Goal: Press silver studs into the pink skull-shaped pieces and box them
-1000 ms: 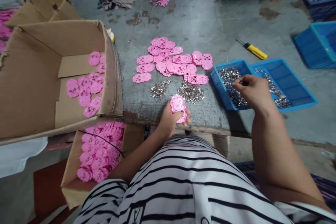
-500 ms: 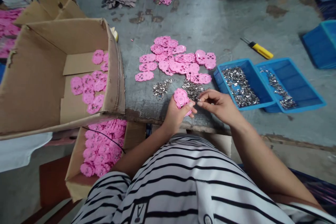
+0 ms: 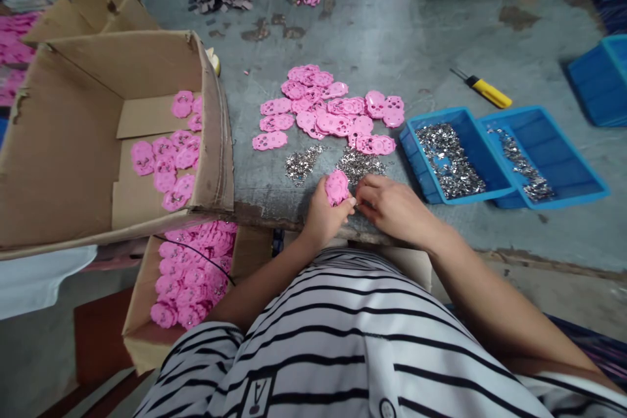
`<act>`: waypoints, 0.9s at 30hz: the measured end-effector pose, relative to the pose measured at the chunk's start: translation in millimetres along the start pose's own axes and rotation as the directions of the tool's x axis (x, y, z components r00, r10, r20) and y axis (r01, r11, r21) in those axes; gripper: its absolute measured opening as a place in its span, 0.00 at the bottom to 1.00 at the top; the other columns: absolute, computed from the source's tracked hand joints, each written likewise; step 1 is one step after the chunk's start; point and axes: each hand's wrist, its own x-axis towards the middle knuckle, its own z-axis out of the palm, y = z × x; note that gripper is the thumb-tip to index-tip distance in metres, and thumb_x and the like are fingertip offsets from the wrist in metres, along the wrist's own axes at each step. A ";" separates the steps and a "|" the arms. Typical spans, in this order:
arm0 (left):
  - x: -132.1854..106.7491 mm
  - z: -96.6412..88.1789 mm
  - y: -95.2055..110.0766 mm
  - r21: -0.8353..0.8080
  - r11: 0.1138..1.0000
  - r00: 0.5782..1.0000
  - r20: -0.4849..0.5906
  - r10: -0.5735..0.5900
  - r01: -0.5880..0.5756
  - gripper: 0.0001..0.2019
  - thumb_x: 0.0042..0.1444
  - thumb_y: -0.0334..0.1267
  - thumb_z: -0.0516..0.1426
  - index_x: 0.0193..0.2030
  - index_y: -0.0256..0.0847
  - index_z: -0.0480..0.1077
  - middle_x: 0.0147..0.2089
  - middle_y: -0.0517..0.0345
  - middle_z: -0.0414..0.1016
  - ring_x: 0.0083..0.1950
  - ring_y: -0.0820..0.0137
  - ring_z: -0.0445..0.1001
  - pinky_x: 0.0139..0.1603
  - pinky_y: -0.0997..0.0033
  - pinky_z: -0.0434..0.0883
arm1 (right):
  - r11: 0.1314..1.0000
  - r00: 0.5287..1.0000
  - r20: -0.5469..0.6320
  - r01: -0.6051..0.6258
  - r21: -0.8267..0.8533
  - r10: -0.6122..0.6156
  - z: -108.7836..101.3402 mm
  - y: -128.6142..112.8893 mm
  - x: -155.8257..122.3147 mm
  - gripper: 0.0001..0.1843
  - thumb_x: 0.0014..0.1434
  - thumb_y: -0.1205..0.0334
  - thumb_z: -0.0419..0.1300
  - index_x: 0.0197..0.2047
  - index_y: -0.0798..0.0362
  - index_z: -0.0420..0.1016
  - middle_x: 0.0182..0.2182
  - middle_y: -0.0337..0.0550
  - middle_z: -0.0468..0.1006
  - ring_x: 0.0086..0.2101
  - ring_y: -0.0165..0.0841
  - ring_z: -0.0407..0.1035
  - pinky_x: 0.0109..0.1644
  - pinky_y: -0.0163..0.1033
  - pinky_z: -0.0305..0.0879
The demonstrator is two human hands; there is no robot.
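Note:
My left hand point(image 3: 321, 215) grips a pink plastic part point(image 3: 337, 187) at the near edge of the grey table point(image 3: 416, 39). My right hand point(image 3: 392, 208) is pressed against that part from the right, fingers pinched together on something too small to make out. Just beyond both hands lie two small heaps of silver metal bits point(image 3: 360, 164). A spread of more pink parts point(image 3: 333, 111) lies further back. To the right stand two joined blue trays point(image 3: 490, 163) holding more metal bits.
A large open cardboard box point(image 3: 98, 137) with pink parts lies on its side at the left. Below the table edge a second box point(image 3: 191, 281) is full of pink parts. A yellow-handled tool point(image 3: 484, 91) lies behind the trays. Another blue bin point(image 3: 600, 81) is at far right.
My right hand came from the blue tray leftward to the pink part and now pinches against it. My left hand kept hold of the part and tilted it slightly.

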 end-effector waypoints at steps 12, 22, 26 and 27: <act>-0.4 -8.4 -0.9 0.025 0.999 0.998 0.058 -0.031 0.029 0.21 0.40 0.32 0.65 0.41 0.42 0.63 0.26 0.66 0.71 0.22 0.75 0.70 0.19 0.78 0.64 | 0.998 0.996 0.085 -0.002 0.070 -0.004 -8.8 -1.2 4.5 0.08 0.58 0.69 0.54 0.30 0.53 0.73 0.34 0.47 0.73 0.31 0.34 0.66 0.33 0.38 0.56; -1.9 -3.1 4.8 -0.309 0.947 0.995 -0.009 -0.095 0.088 0.23 0.38 0.40 0.68 0.37 0.40 0.60 0.27 0.67 0.68 0.21 0.76 0.71 0.17 0.79 0.62 | 0.655 0.951 -0.100 -0.124 0.745 0.294 21.3 1.4 4.5 0.12 0.55 0.50 0.61 0.31 0.51 0.73 0.26 0.39 0.75 0.27 0.31 0.64 0.33 0.38 0.59; -1.4 -0.6 0.2 -0.272 0.961 0.997 -0.045 -0.063 0.049 0.21 0.40 0.38 0.66 0.37 0.41 0.60 0.27 0.67 0.68 0.22 0.76 0.70 0.18 0.78 0.63 | 0.630 0.930 -0.094 -0.164 0.759 0.356 24.0 -1.4 7.2 0.16 0.53 0.46 0.63 0.26 0.51 0.71 0.24 0.39 0.75 0.27 0.31 0.64 0.34 0.39 0.59; -1.5 -0.4 -0.5 -0.271 0.962 0.998 -0.042 -0.054 0.041 0.22 0.40 0.38 0.66 0.38 0.41 0.60 0.27 0.66 0.69 0.22 0.75 0.70 0.19 0.78 0.63 | 0.619 0.927 -0.099 -0.160 0.769 0.362 24.1 -1.5 8.1 0.17 0.53 0.46 0.63 0.25 0.51 0.71 0.23 0.39 0.74 0.27 0.32 0.64 0.35 0.39 0.60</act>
